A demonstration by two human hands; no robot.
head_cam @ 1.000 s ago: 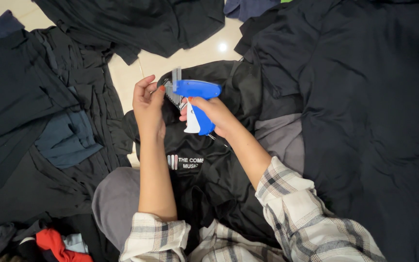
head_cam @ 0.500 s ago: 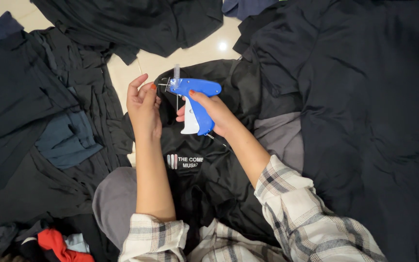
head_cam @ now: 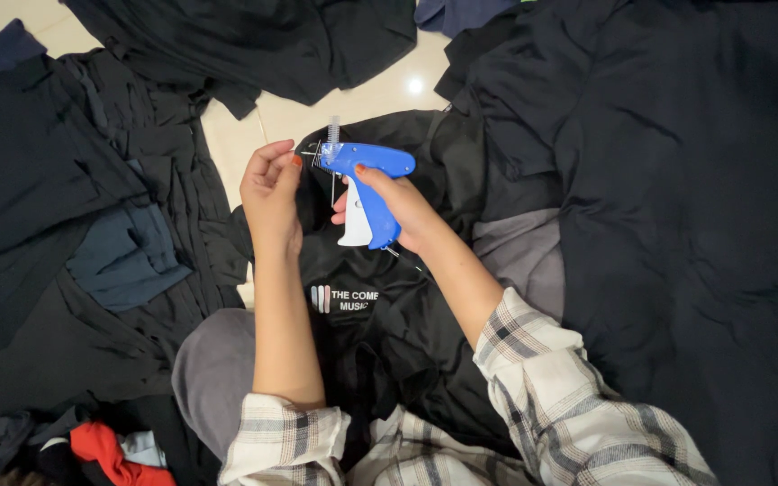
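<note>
Gripping a blue tagging gun (head_cam: pixel 369 184) in the right hand (head_cam: pixel 398 209), fingers wrapped around the handle with the white trigger under them, thumb lying along the top. Pinching at the needle tip with the left hand (head_cam: pixel 270 193), fingers curled, just left of the gun. Hovering over a black shirt (head_cam: pixel 389 315) spread across the lap, dark clothes (head_cam: pixel 659 180) lying all around.

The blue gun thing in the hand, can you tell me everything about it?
The blue tagging gun looks like hard plastic, with a white trigger and a thin metal needle pointing left. A clear strip of fasteners sticks up from its top. The right hand grips its handle above a black garment; the left hand has fingertips at the needle.
</note>
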